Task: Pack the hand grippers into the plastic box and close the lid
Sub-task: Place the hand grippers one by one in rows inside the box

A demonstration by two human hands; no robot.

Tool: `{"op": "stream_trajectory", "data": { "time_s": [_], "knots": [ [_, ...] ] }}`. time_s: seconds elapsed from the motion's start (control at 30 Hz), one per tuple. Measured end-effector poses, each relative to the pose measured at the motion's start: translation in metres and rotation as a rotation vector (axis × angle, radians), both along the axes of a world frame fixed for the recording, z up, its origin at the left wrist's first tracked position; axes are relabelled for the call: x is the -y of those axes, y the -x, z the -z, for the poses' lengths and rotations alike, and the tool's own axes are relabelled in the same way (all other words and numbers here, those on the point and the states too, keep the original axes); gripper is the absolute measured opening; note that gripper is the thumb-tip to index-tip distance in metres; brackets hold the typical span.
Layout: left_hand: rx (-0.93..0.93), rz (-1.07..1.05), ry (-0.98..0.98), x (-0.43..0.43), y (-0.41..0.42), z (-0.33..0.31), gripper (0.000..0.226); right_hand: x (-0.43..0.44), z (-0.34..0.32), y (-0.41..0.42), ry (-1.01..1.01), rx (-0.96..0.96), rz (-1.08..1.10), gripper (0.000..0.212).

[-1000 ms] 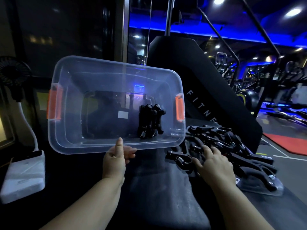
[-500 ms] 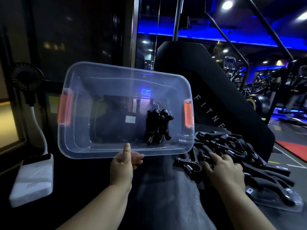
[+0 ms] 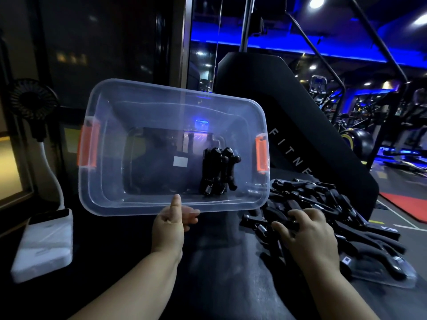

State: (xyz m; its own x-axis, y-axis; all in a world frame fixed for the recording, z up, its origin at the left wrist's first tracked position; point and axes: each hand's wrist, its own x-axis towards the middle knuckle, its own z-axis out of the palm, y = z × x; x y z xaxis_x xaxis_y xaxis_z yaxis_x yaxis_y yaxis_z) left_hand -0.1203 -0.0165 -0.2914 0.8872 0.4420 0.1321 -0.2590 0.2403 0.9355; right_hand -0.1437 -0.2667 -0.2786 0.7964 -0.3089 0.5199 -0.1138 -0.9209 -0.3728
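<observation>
One change — right hand (image 3: 307, 229) now splays across hand grippers (image 3: 323, 199).

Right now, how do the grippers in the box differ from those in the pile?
The boxed grippers are few, lined up side by side; the pile is many, jumbled. Boxed grippers ride in the box the left hand holds; the right hand touches the pile. Both are black.

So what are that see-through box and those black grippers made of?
The plastic box looks like clear, faintly frosted plastic: the room shows through its walls. The hand grippers inside look matte black, perhaps foam or rubber, with shiny coil springs, likely metal.
</observation>
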Motion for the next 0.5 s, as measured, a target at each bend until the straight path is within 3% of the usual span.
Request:
{"op": "stream_trajectory", "data": {
  "time_s": [0.2, 0.5],
  "knots": [
    [-0.002, 0.002, 0.004, 0.0012, 0.0015, -0.0012, 0.047, 0.0017, 0.0003, 0.0016, -0.081, -0.133, 0.073, 0.077],
    [-0.012, 0.001, 0.000, 0.0008, 0.0021, -0.0020, 0.047, 0.0017, 0.0001, 0.0046, -0.364, 0.096, -0.127, 0.071]
  ]
}}
